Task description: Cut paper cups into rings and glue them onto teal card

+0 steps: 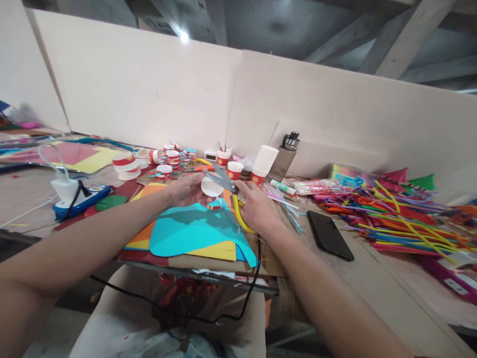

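My left hand (189, 191) pinches a small white paper cup piece (212, 187) at its edge. A red and blue patch (213, 204) shows just below the white disc. My right hand (257, 205) is closed round the yellow handles of a pair of scissors (238, 215). The metal blades stand apart and reach left across the top of the cup piece; whether they touch it I cannot tell. Beneath both hands lies a turquoise sheet (186, 231) with a curved cut edge, on top of yellow sheets (214, 251) and orange ones.
Behind stand a stack of paper cups (264, 164), a red and white cup (234, 170) and a bottle (285, 156). Cut cup rings (172, 159) lie left of them. To the right are a black phone (330, 234) and colourful pipe cleaners (406, 223); a blue power strip (82, 201) sits left.
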Available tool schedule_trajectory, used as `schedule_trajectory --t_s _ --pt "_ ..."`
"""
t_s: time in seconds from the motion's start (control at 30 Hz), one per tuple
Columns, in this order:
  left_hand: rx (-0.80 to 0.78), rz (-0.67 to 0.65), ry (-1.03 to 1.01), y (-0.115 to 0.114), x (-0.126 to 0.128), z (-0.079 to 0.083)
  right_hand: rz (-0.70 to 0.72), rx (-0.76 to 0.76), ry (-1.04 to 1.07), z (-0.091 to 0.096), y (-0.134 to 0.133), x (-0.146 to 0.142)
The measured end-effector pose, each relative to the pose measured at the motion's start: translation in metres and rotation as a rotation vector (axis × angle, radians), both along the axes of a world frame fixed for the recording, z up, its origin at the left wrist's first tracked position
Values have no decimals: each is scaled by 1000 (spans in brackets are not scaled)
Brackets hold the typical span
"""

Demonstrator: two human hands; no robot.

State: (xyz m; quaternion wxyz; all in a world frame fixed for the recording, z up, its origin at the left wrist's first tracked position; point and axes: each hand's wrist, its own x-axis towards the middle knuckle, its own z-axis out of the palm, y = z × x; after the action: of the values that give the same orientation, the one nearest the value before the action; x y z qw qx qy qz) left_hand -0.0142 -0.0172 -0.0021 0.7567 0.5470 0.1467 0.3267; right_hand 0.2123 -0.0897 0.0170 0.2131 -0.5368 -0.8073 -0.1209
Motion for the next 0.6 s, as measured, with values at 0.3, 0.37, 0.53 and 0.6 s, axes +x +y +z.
schedule_trajectory --t_s 0.3,0.37,0.53,0.6 --pt "12 35 25 2 -2 1 -1 -3 -44 -1 1 1" --pt "-3 41 34 2 -2 0 -10 -4 -52 -1 2 1" --pt "-40 -21 96 -3 1 -3 25 38 -29 -5 4 2" --pt "-38 -26 94 -4 2 -1 75 69 2 -7 6 2"
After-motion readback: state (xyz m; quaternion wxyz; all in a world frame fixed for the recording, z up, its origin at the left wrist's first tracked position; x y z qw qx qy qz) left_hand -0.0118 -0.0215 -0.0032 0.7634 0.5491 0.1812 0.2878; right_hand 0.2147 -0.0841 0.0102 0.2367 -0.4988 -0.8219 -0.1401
